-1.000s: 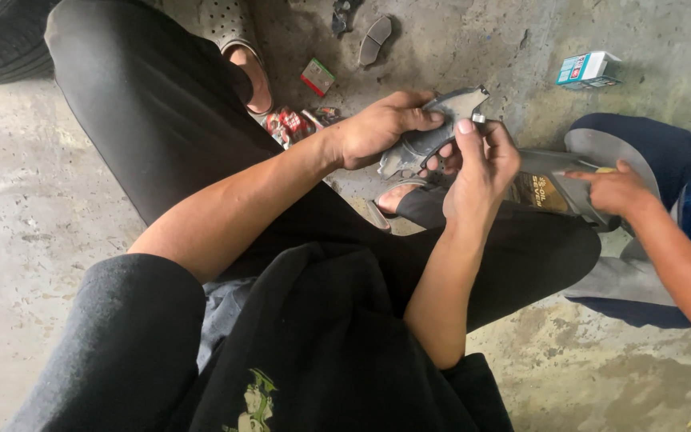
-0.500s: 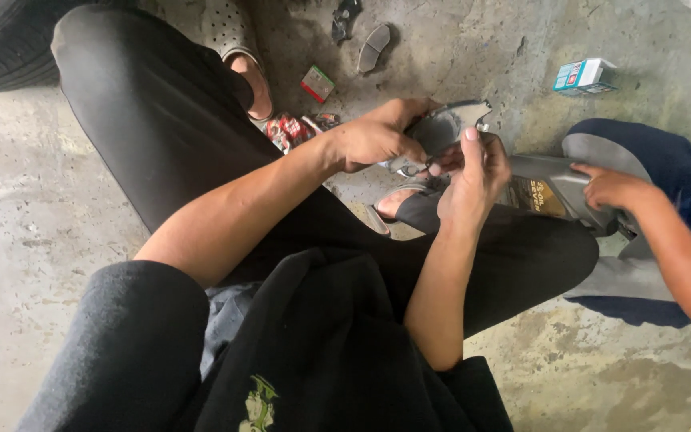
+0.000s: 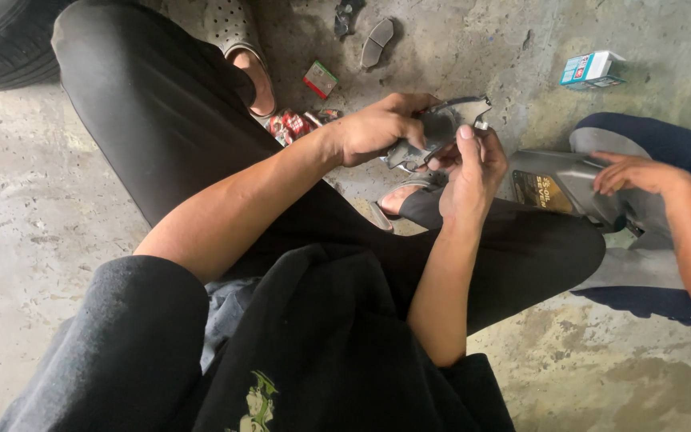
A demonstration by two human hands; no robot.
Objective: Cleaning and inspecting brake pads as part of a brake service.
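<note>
I sit on a concrete floor in black trousers, knees raised. My left hand (image 3: 381, 128) grips a dark grey, curved brake pad (image 3: 444, 128) from the left side. My right hand (image 3: 473, 172) holds the same pad from below, thumb pressed against its right face. The pad has a thin metal clip along its top edge. Both hands are raised above my right foot in a grey sandal (image 3: 409, 200).
Another person's hand (image 3: 633, 172) rests on a grey plastic oil jug (image 3: 569, 188) at right. A small blue and white box (image 3: 592, 70) lies farther back. Two loose pads (image 3: 377, 42), a small red-green packet (image 3: 320, 79) and a tyre (image 3: 1, 44) lie nearby.
The brake pad has been turned in my hands, showing more of its flat face, and my right thumb has shifted onto it. The other person's hand stayed on the jug.
</note>
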